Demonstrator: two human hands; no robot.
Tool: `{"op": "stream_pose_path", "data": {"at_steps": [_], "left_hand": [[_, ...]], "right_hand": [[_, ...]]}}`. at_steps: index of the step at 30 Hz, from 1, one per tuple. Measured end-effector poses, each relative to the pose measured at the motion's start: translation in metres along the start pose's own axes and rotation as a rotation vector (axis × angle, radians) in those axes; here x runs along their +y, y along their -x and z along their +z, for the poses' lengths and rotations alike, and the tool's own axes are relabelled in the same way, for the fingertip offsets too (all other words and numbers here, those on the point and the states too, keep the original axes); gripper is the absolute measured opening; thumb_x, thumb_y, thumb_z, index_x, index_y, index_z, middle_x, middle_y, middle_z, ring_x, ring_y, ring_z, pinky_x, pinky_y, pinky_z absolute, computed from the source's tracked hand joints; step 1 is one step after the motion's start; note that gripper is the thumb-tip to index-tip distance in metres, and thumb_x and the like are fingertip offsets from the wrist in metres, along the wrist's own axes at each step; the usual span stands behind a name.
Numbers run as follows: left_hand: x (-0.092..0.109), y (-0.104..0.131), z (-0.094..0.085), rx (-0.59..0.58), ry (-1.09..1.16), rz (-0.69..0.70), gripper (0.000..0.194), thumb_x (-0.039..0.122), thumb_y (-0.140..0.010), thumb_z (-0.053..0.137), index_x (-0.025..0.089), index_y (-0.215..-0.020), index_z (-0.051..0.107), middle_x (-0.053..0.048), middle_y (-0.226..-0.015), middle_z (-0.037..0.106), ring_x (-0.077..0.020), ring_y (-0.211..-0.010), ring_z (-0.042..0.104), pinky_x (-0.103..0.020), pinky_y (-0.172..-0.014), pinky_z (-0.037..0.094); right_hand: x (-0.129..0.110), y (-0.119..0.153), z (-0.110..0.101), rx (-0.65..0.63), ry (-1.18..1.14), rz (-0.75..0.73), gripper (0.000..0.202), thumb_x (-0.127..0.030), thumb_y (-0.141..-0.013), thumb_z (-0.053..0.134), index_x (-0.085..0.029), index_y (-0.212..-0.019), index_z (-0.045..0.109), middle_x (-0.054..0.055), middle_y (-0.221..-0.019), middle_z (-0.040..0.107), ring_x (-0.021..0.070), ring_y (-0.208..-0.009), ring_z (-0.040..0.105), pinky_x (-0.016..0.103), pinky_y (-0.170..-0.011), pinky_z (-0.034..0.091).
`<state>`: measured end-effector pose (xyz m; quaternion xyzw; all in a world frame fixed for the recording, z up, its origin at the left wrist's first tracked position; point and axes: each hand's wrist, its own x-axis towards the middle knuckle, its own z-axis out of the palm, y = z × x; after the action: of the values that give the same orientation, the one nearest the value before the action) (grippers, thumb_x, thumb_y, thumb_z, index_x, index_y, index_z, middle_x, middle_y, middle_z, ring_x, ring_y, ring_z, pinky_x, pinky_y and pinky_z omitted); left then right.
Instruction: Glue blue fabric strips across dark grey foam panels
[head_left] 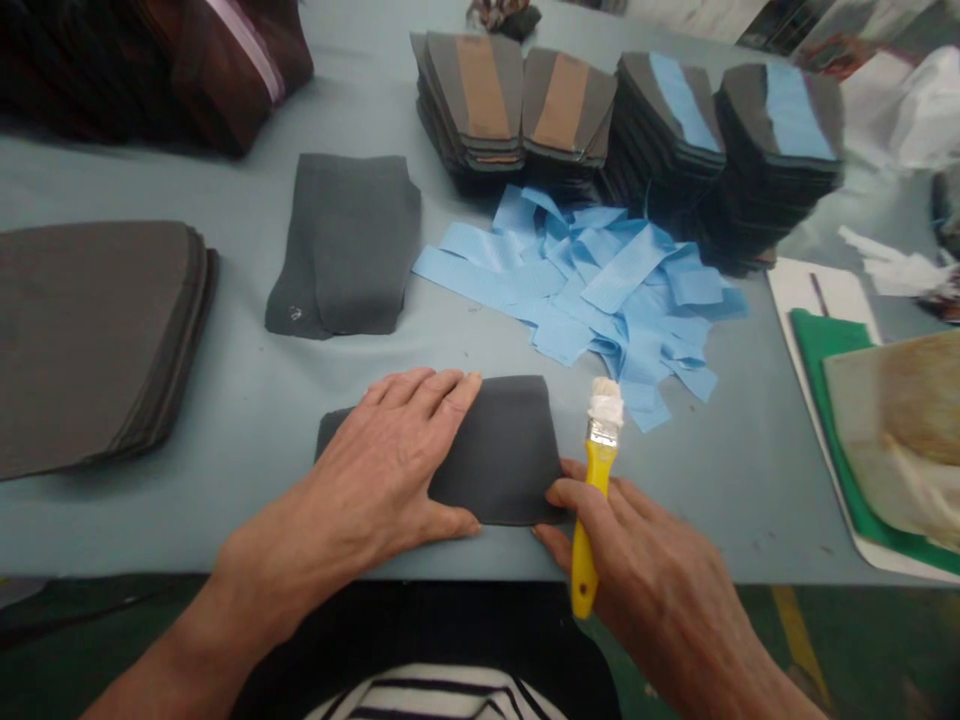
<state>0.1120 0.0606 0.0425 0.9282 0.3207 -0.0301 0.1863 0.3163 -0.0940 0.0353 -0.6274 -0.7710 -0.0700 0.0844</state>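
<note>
A dark grey piece of material (499, 450) lies near the table's front edge. My left hand (390, 450) rests flat across its left part, thumb and fingers spread. At its lower right corner are the fingertips of my right hand (637, 540), pinched at the edge. That same hand also carries a brush (599, 470) with a yellow handle, its white-coated bristles pointing away from me. Just beyond the brush lies a loose heap of light blue strips (600, 275). Another dark grey piece, folded or layered (352, 240), sits behind my left hand.
Stacks of dark pieces topped with brown strips (484, 85) and blue strips (799, 110) stand at the back. Larger grey pieces (90, 340) are piled at the left. A green sheet (817, 350) and a stained container (907, 430) lie right.
</note>
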Motion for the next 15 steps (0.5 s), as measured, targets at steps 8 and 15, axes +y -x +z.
{"op": "stream_pose_path", "data": {"at_steps": [8, 15], "left_hand": [[0.005, -0.003, -0.001, -0.066, -0.034, 0.024, 0.122, 0.043, -0.066, 0.098, 0.013, -0.166, 0.035, -0.022, -0.169, 0.045, -0.0412, -0.154, 0.044, -0.056, -0.128, 0.037], [0.012, 0.006, -0.011, -0.123, 0.049, 0.026, 0.105, 0.031, -0.08, 0.086, 0.014, -0.167, 0.03, -0.019, -0.174, 0.038, -0.0403, -0.161, 0.034, -0.053, -0.132, 0.028]], "right_hand": [[0.0, -0.003, 0.001, 0.061, 0.023, -0.003, 0.032, -0.033, -0.12, 0.033, -0.02, -0.109, 0.06, 0.014, -0.101, 0.082, 0.0226, -0.079, 0.08, 0.032, -0.065, 0.057], [0.016, 0.022, 0.021, 0.089, -0.049, -0.07, 0.044, -0.048, -0.117, 0.038, -0.018, -0.114, 0.069, 0.016, -0.115, 0.082, 0.0296, -0.091, 0.082, 0.038, -0.068, 0.062]]}}
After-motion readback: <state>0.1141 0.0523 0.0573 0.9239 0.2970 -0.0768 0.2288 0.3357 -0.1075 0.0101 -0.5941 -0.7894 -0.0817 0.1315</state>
